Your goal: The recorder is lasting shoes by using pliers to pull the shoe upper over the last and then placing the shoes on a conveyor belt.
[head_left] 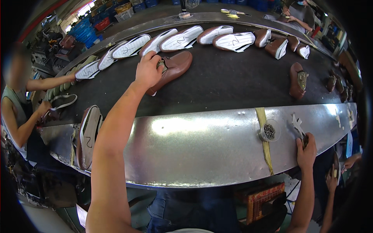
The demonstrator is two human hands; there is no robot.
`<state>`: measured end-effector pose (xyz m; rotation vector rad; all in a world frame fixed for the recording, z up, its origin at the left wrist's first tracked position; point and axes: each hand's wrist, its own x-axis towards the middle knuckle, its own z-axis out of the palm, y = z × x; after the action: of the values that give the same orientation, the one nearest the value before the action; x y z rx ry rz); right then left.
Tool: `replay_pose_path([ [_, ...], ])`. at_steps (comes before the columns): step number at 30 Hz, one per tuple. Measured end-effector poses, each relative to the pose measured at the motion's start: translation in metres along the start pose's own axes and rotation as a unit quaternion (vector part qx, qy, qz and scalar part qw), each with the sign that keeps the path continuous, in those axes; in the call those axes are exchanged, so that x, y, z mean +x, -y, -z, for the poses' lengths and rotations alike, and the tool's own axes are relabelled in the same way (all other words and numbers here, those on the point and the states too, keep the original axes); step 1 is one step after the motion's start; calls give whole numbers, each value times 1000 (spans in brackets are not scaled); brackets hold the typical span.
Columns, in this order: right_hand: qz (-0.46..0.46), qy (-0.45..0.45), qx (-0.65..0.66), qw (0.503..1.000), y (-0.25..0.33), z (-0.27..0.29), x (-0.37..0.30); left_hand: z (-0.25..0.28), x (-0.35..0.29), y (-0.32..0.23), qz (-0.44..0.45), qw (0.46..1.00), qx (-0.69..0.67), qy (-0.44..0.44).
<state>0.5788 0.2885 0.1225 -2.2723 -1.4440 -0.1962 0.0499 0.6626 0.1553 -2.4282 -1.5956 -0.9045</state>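
My left hand [149,70] reaches far forward over the dark belt and grips a brown leather shoe [175,70] at its opening. The shoe sits upright, toe pointing away to the right. At the right of the metal ledge, my right hand [307,151] is closed around a pair of pliers [298,126], whose jaws point away from me. Just left of the pliers stands a clear cup [268,131] of small metal tacks or nails. Beside my left forearm a shoe with a white sole [90,136] leans on the ledge, sole showing.
Several brown shoes with white marked soles [182,39] line the belt's far side. Another brown shoe [297,80] lies right on the belt [233,85]. A yellow strap [265,149] crosses the metal ledge [194,147]. Co-workers are at left [19,112], far right and back right.
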Motion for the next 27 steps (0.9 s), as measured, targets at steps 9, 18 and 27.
replay_pose_path([
  [9, -3, 1, -9, 1000, 2, -4, 0, -32, 26, 19, 52, 980, -191, 22],
  [18, -14, 1, -11, 1000, -2, -2, 2, -35, 19, 15, 147, 912, -383, -18],
  [27, 7, -10, 1, 1000, -1, -4, 1, -30, 14, 6, 150, 912, -380, 28],
])
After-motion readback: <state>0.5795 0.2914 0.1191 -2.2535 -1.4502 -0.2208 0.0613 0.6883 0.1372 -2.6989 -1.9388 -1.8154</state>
